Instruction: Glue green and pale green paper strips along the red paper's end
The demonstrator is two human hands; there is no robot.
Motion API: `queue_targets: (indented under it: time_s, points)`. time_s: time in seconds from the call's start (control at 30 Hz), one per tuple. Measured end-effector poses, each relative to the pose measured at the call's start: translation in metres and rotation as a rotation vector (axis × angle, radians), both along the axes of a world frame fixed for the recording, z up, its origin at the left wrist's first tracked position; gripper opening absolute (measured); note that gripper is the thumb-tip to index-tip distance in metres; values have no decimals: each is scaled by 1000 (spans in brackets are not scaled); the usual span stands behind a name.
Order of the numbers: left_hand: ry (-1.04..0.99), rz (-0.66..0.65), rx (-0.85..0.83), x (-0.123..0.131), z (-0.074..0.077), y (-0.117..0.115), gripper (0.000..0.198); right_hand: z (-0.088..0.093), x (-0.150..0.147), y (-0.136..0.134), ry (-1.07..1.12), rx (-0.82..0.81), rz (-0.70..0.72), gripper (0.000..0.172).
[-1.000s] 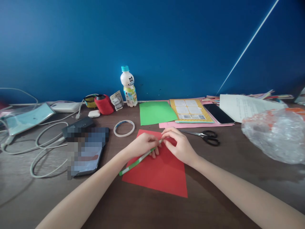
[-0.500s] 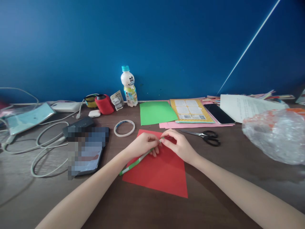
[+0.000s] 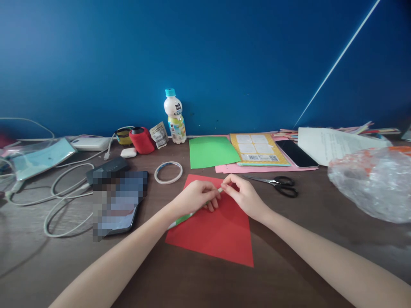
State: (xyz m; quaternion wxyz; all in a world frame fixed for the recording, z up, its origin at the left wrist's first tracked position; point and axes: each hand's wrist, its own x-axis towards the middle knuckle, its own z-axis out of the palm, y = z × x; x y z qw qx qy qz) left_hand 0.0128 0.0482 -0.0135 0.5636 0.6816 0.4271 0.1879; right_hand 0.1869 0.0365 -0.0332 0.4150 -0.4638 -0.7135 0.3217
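Note:
Both hands meet over a red paper sheet (image 3: 218,231) lying on the brown table (image 3: 305,222). My left hand (image 3: 195,197) is closed around a thin green-and-white rolled paper stick (image 3: 183,219), whose lower end pokes out below the wrist. My right hand (image 3: 244,196) pinches the stick's upper tip with thumb and forefinger. Most of the stick is hidden under my left fingers.
Black scissors (image 3: 278,185) lie right of my hands. A tape ring (image 3: 168,172), a green sheet (image 3: 210,151), a yellow sticker sheet (image 3: 258,149) and a phone (image 3: 296,153) lie behind. A tablet (image 3: 117,201) and cables (image 3: 61,192) sit left, a plastic bag (image 3: 369,184) right, a bottle (image 3: 174,116) by the wall.
The stick has slid further into my left hand, so less of its lower end shows. My right fingers have closed in to a tighter pinch on the tip.

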Motion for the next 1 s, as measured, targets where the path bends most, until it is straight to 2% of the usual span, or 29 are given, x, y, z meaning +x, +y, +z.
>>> queue_targets:
  time_s: [0.17,0.23,0.33,0.43,0.5,0.63,1.0]
  points:
    - [-32,0,-45,-2,-2,3,17,-4,-1,4,12,11,-44,12]
    - [-30,21,-51,-3,-3,4,20,-6,-1,3,41,101,-95,7]
    - [-38,61,-52,-1,-4,4,20,-6,-1,-2,27,317,-163,12]
    - [-54,91,-47,0,-3,2,15,-3,-2,-8,-97,425,-67,11]
    - [-57,106,-25,1,-1,1,14,-3,-4,-10,-152,435,-18,13]
    - [-32,118,53,3,1,-2,15,-4,-4,-8,-208,464,-33,14]
    - [121,106,270,8,3,-9,19,-6,-2,-4,-172,456,-19,13]
